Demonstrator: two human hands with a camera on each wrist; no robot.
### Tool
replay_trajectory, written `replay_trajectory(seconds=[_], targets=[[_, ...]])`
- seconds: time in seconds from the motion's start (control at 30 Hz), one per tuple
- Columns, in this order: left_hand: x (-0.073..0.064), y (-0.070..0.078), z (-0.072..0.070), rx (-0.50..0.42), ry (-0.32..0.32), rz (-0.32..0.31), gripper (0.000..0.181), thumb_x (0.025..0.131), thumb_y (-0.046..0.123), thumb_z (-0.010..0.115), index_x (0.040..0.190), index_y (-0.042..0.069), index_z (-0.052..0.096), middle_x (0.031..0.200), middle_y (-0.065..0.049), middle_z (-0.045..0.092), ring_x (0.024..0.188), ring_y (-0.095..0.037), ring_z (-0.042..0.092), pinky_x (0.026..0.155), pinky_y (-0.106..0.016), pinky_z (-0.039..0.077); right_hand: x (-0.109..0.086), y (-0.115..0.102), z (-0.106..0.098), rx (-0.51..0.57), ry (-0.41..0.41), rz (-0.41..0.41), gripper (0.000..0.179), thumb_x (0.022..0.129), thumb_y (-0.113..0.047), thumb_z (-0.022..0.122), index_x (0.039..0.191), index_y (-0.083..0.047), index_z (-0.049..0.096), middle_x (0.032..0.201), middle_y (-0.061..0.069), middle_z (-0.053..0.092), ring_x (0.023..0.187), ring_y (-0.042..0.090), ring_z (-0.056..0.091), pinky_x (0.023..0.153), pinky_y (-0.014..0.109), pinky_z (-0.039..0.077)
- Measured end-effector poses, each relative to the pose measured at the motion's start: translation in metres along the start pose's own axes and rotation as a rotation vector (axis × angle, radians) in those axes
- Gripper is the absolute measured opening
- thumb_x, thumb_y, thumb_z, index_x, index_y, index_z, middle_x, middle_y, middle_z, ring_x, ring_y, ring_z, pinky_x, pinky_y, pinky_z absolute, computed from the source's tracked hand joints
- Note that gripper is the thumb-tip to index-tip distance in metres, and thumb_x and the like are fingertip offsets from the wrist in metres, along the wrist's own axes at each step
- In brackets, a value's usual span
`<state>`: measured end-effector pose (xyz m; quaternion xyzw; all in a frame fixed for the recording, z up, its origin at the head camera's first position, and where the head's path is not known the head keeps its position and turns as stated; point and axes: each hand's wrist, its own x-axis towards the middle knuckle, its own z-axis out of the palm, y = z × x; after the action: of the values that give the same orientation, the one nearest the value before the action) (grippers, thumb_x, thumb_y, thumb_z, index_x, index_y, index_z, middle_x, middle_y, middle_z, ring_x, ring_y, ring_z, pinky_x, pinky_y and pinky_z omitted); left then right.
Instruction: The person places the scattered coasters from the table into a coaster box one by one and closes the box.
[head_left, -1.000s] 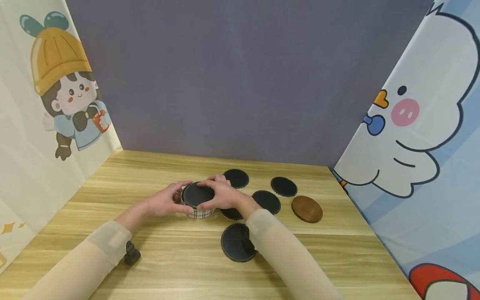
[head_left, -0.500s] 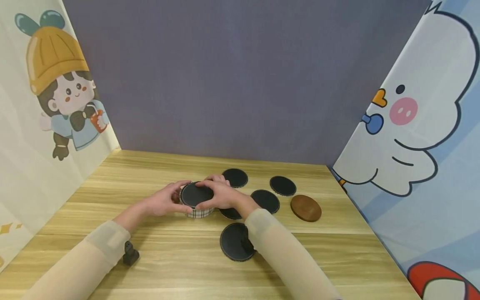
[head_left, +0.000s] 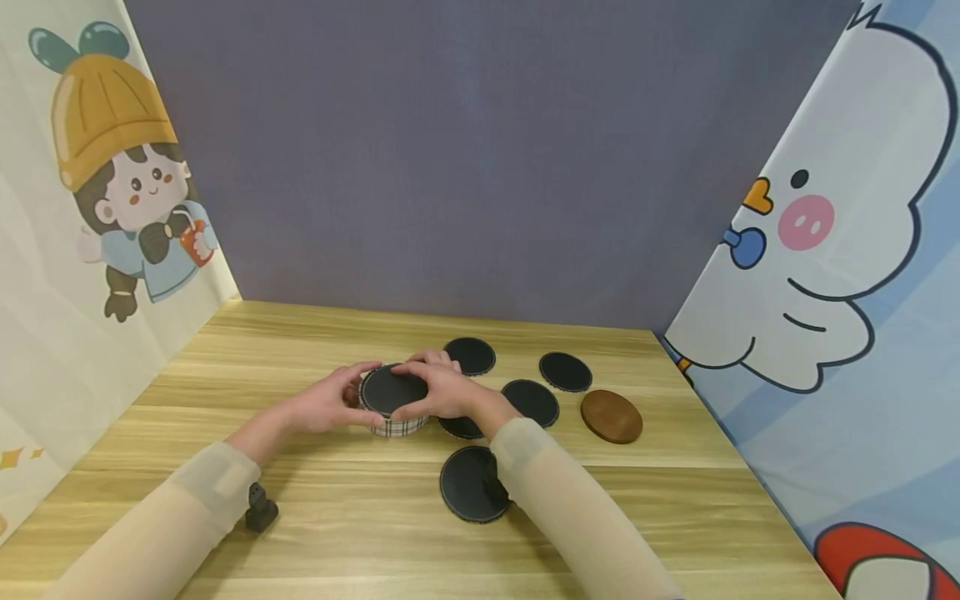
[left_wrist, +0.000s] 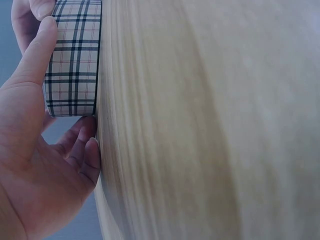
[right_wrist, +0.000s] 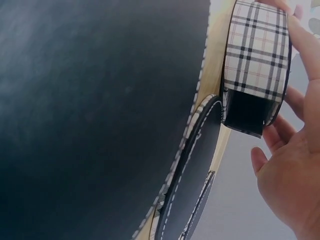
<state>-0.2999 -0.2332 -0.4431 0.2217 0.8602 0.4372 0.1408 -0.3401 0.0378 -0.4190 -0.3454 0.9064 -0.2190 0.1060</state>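
A round coaster holder (head_left: 388, 388) with a black top and a plaid side stands on the wooden table between both hands. My left hand (head_left: 330, 402) grips it from the left, thumb along its near top edge and fingers curled round its side. From the right my right hand (head_left: 448, 393) holds it, its thumb close to the left thumb. The right wrist view shows a dark slot (right_wrist: 244, 111) in the holder's plaid wall. Close to its right, a black round coaster (head_left: 459, 427) is partly hidden by the right hand.
Black stitched coasters lie to the right: one at the back (head_left: 470, 356), another farther right (head_left: 566, 372), a middle coaster (head_left: 531, 403) and a front coaster (head_left: 471, 483) partly under the right sleeve. A brown disc (head_left: 612, 416) lies rightmost. A grey panel (head_left: 450, 167) closes the table's back.
The head view has shifted slightly. Both hands keep the same grip on the coaster holder, and nothing on the table has moved.
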Motion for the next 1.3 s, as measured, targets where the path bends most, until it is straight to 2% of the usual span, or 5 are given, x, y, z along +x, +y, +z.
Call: replay_trajectory(seconds=[0.33, 0.67, 0.93, 1.3], targets=[[0.0009, -0.0016, -0.0005, -0.021, -0.018, 0.017, 0.107, 0.099, 0.033, 0.085, 0.175, 0.003, 0.016, 0.132, -0.023, 0.062, 0.105, -0.025, 0.072, 0.086, -0.038, 0.058, -0.0017, 0.002, 0.0004, 0.008, -0.013, -0.007, 0.083, 0.094, -0.062, 0.082, 0.166, -0.037, 0.049, 0.172, 0.002, 0.039, 0.159, 0.03, 0.03, 0.132, 0.07, 0.015], [-0.0008, 0.0004, 0.0016, -0.022, -0.013, 0.005, 0.107, 0.099, 0.034, 0.085, 0.174, 0.002, 0.016, 0.132, -0.023, 0.062, 0.106, -0.024, 0.071, 0.085, -0.035, 0.058, -0.0041, 0.0036, 0.0001, 0.014, -0.02, -0.017, 0.081, 0.095, -0.061, 0.082, 0.166, -0.036, 0.05, 0.173, 0.001, 0.038, 0.158, 0.031, 0.031, 0.13, 0.069, 0.018], [0.0002, 0.0005, 0.0014, -0.017, -0.01, -0.002, 0.107, 0.099, 0.034, 0.086, 0.174, 0.003, 0.018, 0.133, -0.023, 0.062, 0.107, -0.024, 0.071, 0.086, -0.037, 0.058, -0.0055, 0.005, -0.0016, 0.021, -0.031, -0.027, 0.079, 0.097, -0.06, 0.08, 0.166, -0.037, 0.049, 0.175, 0.0, 0.036, 0.162, 0.031, 0.027, 0.132, 0.072, 0.013], [0.0003, 0.0018, 0.0004, -0.005, -0.01, 0.008, 0.106, 0.099, 0.034, 0.085, 0.174, 0.002, 0.017, 0.136, -0.025, 0.061, 0.11, -0.025, 0.071, 0.086, -0.034, 0.058, -0.0063, 0.0057, -0.0038, -0.004, -0.032, -0.051, 0.07, 0.103, -0.059, 0.072, 0.166, -0.037, 0.05, 0.175, 0.0, 0.037, 0.158, 0.031, 0.032, 0.129, 0.065, 0.024]])
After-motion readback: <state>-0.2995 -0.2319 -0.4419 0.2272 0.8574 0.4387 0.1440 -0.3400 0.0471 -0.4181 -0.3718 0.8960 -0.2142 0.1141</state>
